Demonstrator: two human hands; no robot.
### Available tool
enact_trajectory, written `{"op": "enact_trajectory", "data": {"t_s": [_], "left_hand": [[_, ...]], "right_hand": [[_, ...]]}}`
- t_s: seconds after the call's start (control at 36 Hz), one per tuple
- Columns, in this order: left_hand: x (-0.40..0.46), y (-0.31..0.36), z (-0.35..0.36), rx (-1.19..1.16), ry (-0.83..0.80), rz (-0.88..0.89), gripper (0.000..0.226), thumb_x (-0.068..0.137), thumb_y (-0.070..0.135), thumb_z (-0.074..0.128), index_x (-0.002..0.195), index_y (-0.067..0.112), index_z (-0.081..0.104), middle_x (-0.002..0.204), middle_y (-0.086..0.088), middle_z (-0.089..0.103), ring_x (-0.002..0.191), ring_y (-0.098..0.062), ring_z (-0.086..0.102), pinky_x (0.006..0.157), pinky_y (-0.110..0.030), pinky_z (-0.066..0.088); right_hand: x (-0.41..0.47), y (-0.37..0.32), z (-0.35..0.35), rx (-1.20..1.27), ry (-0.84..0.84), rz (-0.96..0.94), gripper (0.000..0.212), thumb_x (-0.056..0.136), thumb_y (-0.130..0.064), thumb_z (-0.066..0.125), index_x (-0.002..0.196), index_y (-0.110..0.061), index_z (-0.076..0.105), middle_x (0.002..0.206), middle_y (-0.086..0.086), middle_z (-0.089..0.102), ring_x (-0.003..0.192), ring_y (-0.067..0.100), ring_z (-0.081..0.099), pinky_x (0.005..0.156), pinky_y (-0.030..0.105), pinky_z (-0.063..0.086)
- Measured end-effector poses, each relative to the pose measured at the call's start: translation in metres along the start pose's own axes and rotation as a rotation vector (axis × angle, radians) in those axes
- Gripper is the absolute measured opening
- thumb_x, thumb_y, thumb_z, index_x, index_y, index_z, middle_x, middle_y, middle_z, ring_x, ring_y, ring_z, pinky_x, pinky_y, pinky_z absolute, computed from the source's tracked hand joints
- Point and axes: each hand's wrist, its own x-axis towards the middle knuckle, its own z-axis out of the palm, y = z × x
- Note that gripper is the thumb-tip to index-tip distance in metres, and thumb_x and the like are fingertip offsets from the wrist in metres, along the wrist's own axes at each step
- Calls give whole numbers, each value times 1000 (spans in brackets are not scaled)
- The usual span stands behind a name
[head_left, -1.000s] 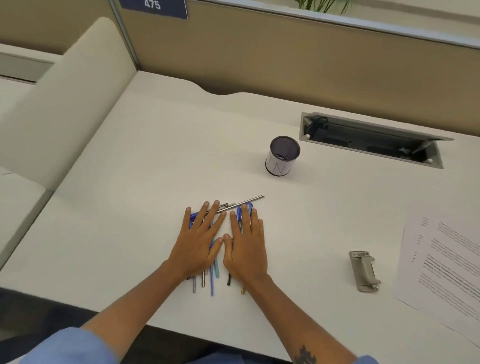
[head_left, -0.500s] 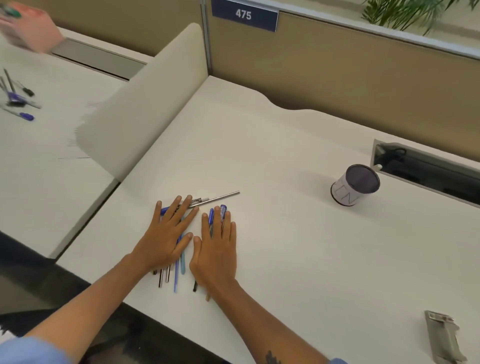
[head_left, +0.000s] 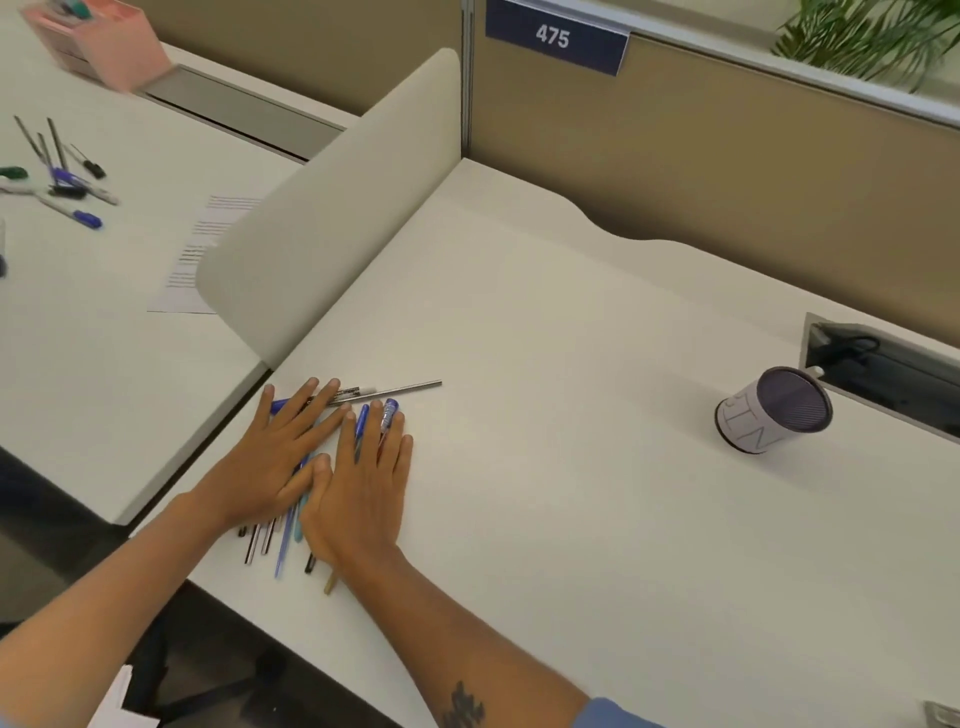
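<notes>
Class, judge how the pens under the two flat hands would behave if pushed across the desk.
The pens look round and slim, so they would probably roll or scatter. The left hand and right hand lie flat on them, likely steadying them. They seem stiff, light.

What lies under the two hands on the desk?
Several pens lie flat beneath the left hand and right hand; their ends stick out beyond both. Their middles are covered, so their number is unclear.
</notes>
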Motion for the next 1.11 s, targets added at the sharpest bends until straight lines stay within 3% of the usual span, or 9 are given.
{"op": "enact_trajectory", "data": {"t_s": [0.14, 0.28, 0.47, 0.58, 0.69, 0.75, 0.89, 0.97, 1.11], "left_hand": [[-9, -12, -3, -61, 42, -20, 67, 110, 41, 27, 172, 20, 10, 182, 2, -2, 169, -24, -4, 135, -56, -8], [-16, -8, -3, -229, 123, -111, 69, 111, 44, 26, 172, 20, 3, 182, 6, -3, 169, -19, -5, 136, -56, 0], [-31, 6, 0, -567, 336, -358, 82, 105, 68, 27, 171, 32, -3, 180, 17, -8, 167, -9, -10, 135, -27, 1], [-37, 8, 1, -659, 372, -376, 86, 100, 78, 28, 170, 40, -3, 180, 19, -1, 167, -7, 1, 130, -34, 18], [-40, 0, 7, -659, 325, -406, 73, 104, 65, 32, 169, 48, 2, 175, 4, 26, 156, -36, 41, 114, -62, 51], [-41, -1, 9, -658, 312, -406, 72, 103, 65, 32, 168, 50, 4, 170, 1, 34, 150, -43, 47, 107, -66, 54], [-41, 5, 6, -724, 336, -394, 71, 103, 61, 35, 169, 47, 11, 152, -5, 53, 116, -18, 71, 73, -23, 66], [-41, 9, 3, -763, 368, -405, 77, 100, 69, 35, 169, 41, 16, 133, 1, 64, 102, -8, 74, 68, -18, 64], [-39, 25, -9, -780, 412, -412, 90, 95, 84, 33, 170, 35, 19, 123, 34, 64, 107, 1, 72, 75, -16, 64]], "right_hand": [[7, -8, -2, 22, -49, -8, 70, 110, -51, 19, 166, -23, -14, 170, 2, -34, 153, 19, -40, 130, 49, -14], [23, 5, -22, 123, 37, -49, 73, 108, -47, 33, 168, -23, 0, 175, 1, -21, 159, 25, -28, 129, 49, -15], [50, 42, -51, 64, 30, -18, 77, 108, -50, 33, 168, -10, 7, 177, 8, -11, 162, 23, -16, 132, 47, -6], [51, 43, -52, 90, -19, -47, 76, 109, -50, 33, 167, -9, 7, 177, 6, -4, 163, 19, -11, 133, 44, -4], [50, 41, -50, 131, -51, -87, 76, 108, -50, 34, 167, -9, 8, 178, 4, 1, 163, 17, -7, 134, 42, -2], [50, 43, -49, 147, -60, -98, 77, 108, -50, 35, 167, -9, 9, 178, 4, 2, 163, 17, -5, 134, 41, -1], [46, 46, -51, 179, -87, -130, 76, 108, -50, 38, 167, -11, 10, 177, 3, 5, 163, 17, -2, 133, 37, -3], [43, 49, -52, 187, -105, -146, 75, 109, -49, 38, 167, -11, 9, 177, 3, 4, 163, 17, -2, 133, 38, -2], [38, 58, -61, 204, -132, -186, 75, 109, -49, 38, 168, -13, 8, 178, 2, 2, 163, 14, -3, 132, 36, -4]]}}
